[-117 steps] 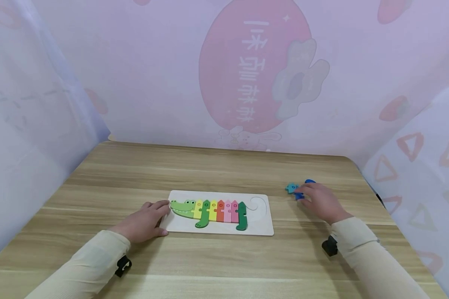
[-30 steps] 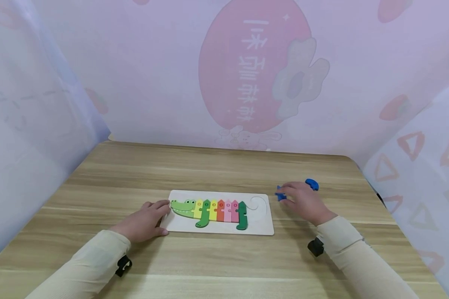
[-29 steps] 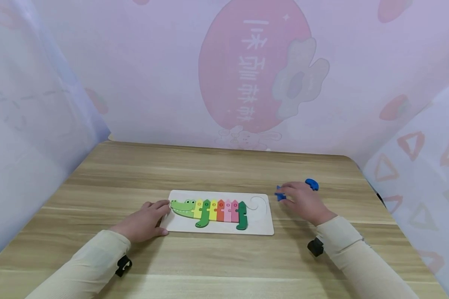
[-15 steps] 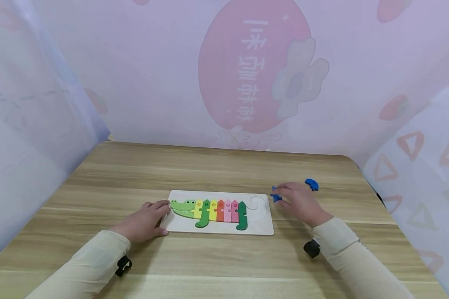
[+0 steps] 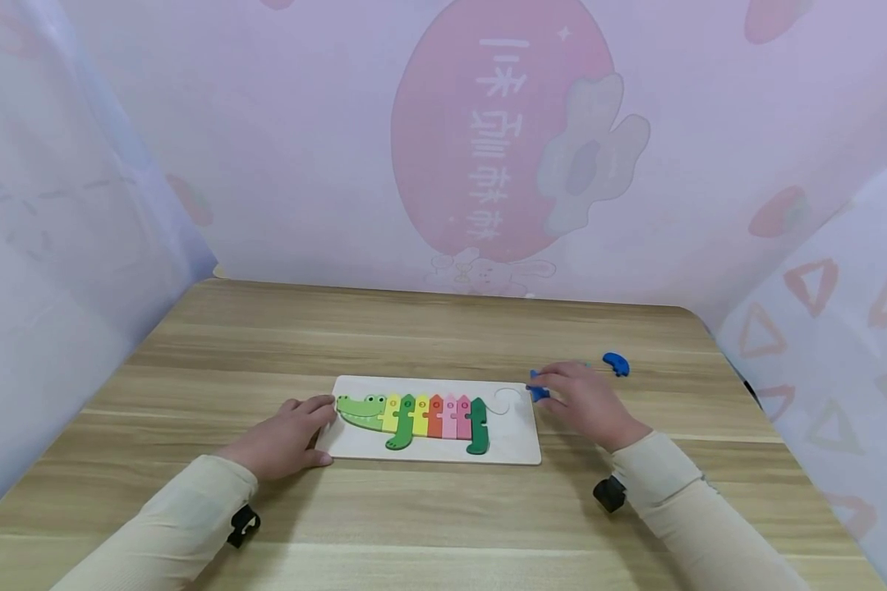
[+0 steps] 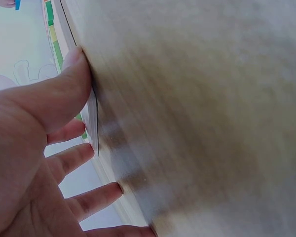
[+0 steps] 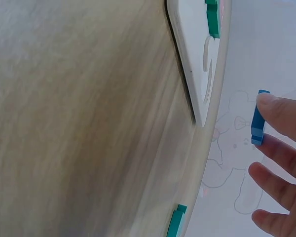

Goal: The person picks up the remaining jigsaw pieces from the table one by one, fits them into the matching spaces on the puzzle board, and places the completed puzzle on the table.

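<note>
A white puzzle board (image 5: 513, 447) lies on the table with a crocodile puzzle in its recess, its green head (image 5: 360, 410) at the left and numbered coloured pieces along the body. My left hand (image 5: 284, 439) rests at the board's left end, fingers spread, with its thumb (image 6: 79, 69) against the board's edge. Between thumb and index finger, my right hand (image 5: 587, 402) pinches a blue puzzle piece (image 7: 258, 118), which overlaps the board's upper right corner in the head view. The curved tail recess (image 5: 512, 402) shows bare.
A dark blue curved piece (image 5: 616, 364) lies on the wooden table (image 5: 443, 525) behind my right hand. Mostly hidden by that hand in the head view is a teal piece (image 7: 176, 222). A printed pink curtain (image 5: 303, 164) stands along the table's back and sides.
From the loose pieces, my right hand has picked up the blue puzzle piece and carried it left to the board's corner. My left hand and the board have stayed put.
</note>
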A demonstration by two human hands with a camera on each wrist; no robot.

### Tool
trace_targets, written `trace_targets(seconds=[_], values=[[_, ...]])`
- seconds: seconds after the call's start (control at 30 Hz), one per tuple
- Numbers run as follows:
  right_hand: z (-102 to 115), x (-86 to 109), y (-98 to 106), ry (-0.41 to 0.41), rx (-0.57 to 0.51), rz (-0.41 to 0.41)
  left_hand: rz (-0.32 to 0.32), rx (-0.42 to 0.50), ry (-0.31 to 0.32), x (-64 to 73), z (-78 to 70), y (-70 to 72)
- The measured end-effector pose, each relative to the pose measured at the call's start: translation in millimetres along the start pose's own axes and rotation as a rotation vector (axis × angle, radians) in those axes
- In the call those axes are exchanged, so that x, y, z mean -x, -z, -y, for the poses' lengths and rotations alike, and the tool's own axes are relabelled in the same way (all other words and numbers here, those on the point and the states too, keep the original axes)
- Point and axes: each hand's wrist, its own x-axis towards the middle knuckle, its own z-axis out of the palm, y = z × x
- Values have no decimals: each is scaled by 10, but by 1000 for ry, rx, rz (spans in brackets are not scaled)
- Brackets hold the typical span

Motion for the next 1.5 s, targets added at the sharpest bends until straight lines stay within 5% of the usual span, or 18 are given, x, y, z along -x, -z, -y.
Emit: trace_targets(seconds=[1.1,1.5], values=[[178,-52,-50,-51,-56,92,9,3,7,-15,0,6],[232,-65,-100,22,-75,67,-2,10,-5,10,-29,39]])
